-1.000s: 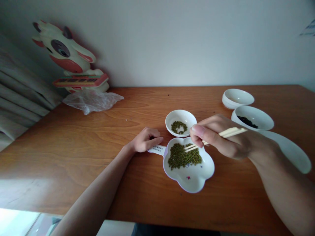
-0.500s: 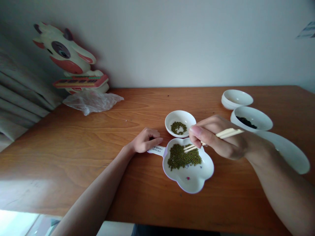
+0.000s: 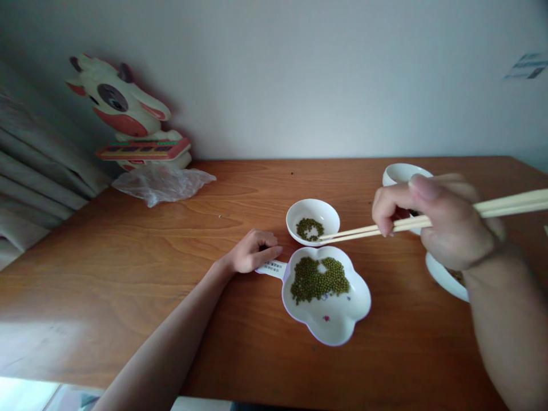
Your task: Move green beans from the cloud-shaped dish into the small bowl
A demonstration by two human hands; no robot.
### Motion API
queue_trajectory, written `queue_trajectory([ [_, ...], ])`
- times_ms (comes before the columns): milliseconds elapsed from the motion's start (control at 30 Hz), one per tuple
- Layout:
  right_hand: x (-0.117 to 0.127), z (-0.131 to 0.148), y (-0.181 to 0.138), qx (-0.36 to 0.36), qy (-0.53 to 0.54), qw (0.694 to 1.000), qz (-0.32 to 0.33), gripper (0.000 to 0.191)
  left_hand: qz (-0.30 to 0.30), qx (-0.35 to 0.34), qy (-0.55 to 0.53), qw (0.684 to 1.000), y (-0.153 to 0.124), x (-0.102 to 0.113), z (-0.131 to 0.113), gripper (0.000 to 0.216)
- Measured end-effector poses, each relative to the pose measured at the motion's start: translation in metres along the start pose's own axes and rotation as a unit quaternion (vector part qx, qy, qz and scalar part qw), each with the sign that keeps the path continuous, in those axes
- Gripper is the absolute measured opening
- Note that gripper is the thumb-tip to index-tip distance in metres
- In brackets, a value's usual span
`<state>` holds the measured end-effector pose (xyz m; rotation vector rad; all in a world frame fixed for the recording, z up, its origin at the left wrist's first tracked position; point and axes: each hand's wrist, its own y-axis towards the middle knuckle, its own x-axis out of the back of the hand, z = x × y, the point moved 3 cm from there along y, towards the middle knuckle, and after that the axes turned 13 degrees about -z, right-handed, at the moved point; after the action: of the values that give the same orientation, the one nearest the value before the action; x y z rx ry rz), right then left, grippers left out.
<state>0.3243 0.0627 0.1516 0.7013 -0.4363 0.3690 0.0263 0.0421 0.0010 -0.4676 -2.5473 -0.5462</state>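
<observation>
My right hand [image 3: 436,211] is closed around a pair of pale wooden chopsticks [image 3: 406,224]. Their tips are at the near inner side of a small white bowl [image 3: 329,217], by the green mung beans [image 3: 307,227] in it. Whether a bean sits between the tips is too small to tell. In front of that bowl lies a white flower-shaped dish [image 3: 338,325] with a lilac rim. More mung beans [image 3: 314,282] cover its far part. With fingers curled, my left hand [image 3: 254,251] grips the end of the dish's labelled handle [image 3: 274,268].
Behind my right hand stand a white bowl [image 3: 394,173] and another, mostly hidden, with dark contents. A shallow white dish [image 3: 443,277] is partly under my right wrist. A cow toy with a keyboard [image 3: 141,125] and a clear plastic bag [image 3: 165,184] sit at the back left.
My right hand has moved right and the chopstick tips have gone from the flower-shaped dish to the small bowl. A small gap now shows among the dish's beans. My left hand stays put.
</observation>
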Motion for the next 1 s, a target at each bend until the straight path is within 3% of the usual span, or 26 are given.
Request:
queue_trajectory([
  [100,0.0,0.001,0.002,0.002,-0.03,0.999,-0.024,0.062,0.001,-0.001,0.003,1.0,0.0,0.0,0.001,0.051],
  [300,0.0,0.001,0.002,-0.005,-0.021,1.0,-0.001,0.06,0.002,0.007,0.012,1.0,-0.001,0.0,0.002,0.052],
  [567,-0.027,0.002,-0.007,-0.043,-0.024,0.981,0.189,0.06,0.003,0.005,0.007,1.0,0.0,0.0,-0.002,0.05],
  [1000,-0.042,0.002,-0.008,-0.069,-0.013,0.97,0.231,0.053,0.005,-0.001,0.007,1.0,0.0,0.001,-0.003,0.05],
])
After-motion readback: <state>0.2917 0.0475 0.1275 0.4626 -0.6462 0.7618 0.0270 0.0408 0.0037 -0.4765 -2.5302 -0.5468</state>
